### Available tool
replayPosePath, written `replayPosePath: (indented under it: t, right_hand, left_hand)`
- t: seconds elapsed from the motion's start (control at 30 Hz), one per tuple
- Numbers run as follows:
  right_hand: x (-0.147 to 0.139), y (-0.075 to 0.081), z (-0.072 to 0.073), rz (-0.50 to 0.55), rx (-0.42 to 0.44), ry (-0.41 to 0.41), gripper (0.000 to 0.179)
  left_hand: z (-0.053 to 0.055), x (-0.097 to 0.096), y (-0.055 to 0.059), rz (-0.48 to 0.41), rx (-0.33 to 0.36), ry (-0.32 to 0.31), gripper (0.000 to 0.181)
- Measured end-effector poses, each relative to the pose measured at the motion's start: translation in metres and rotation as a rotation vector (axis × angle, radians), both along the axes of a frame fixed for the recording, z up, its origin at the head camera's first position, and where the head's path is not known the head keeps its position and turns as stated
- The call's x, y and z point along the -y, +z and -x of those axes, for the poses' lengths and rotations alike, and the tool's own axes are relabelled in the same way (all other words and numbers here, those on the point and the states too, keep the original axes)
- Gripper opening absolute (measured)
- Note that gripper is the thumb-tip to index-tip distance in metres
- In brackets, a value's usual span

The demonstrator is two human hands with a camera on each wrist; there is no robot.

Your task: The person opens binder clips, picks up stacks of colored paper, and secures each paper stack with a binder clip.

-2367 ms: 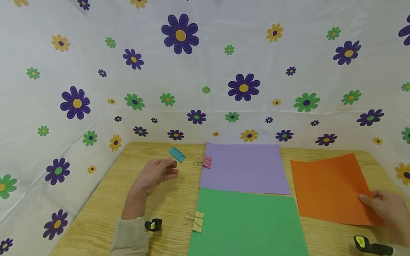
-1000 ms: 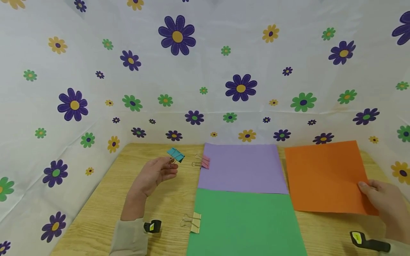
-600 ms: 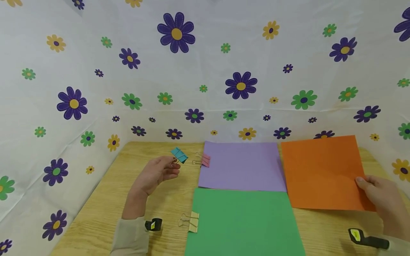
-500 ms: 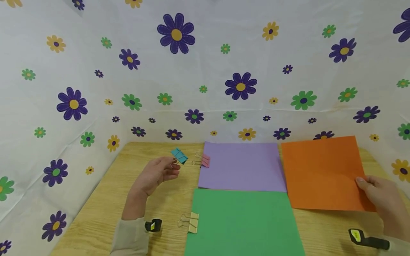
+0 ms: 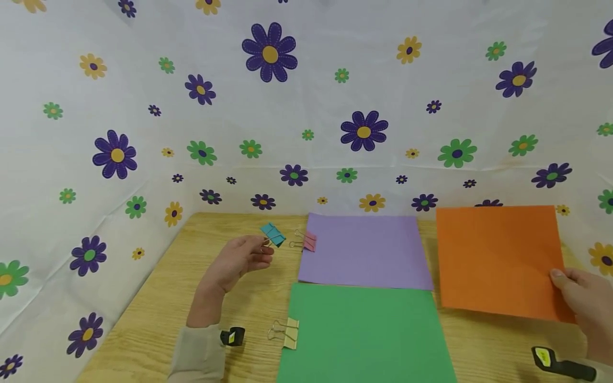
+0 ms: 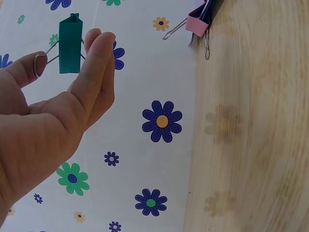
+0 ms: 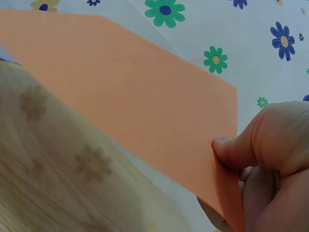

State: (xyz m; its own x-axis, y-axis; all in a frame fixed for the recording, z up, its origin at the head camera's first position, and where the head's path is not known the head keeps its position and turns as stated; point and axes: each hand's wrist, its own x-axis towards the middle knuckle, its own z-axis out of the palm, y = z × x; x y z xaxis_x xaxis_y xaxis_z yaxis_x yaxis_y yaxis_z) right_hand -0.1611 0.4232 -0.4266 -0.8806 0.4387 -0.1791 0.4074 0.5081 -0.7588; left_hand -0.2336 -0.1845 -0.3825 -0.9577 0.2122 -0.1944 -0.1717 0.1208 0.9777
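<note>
My left hand (image 5: 239, 260) pinches a blue binder clip (image 5: 273, 234) by its wire handles, above the table's left part. In the left wrist view that clip (image 6: 70, 46) looks teal, its handles between thumb and fingers. My right hand (image 5: 581, 298) grips an orange sheet of paper (image 5: 498, 260) near its lower right edge, thumb on the front. The sheet is raised at a tilt, right of a purple sheet (image 5: 366, 252); in the right wrist view the paper (image 7: 135, 92) bends slightly at the thumb. A pink binder clip (image 5: 309, 242) bites the purple sheet's left edge.
A green sheet (image 5: 366, 335) lies in front of the purple one on the wooden table (image 5: 158, 319), a cream binder clip (image 5: 290, 334) on its left edge. Flower-patterned white cloth (image 5: 316, 96) walls off the back and sides.
My right hand has raised the orange sheet from low over the table to a steeper tilt, then shifted it right. My left hand has moved slightly right with the blue binder clip.
</note>
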Motion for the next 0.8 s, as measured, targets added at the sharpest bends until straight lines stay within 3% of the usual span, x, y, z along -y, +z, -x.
replayPosePath:
  t: [0.2,0.37,0.6,0.8]
  right_hand:
    - [-0.001,-0.009,0.004,0.124,-0.099,0.044,0.057]
    - [-0.025,-0.038,0.016,0.278,-0.128,0.049,0.042]
    - [-0.047,-0.073,0.031,0.231,-0.175,0.085,0.042]
    - [-0.046,-0.073,0.035,0.223,-0.176,0.085,0.056]
  left_hand:
    - [0.002,-0.002,-0.002,0.004,0.014,0.003,0.046]
    - [0.003,-0.004,-0.004,0.005,0.018,0.013,0.045]
    - [0.002,-0.005,-0.004,0.027,-0.011,0.003,0.045]
    - [0.0,-0.007,-0.002,0.043,-0.054,0.005,0.041]
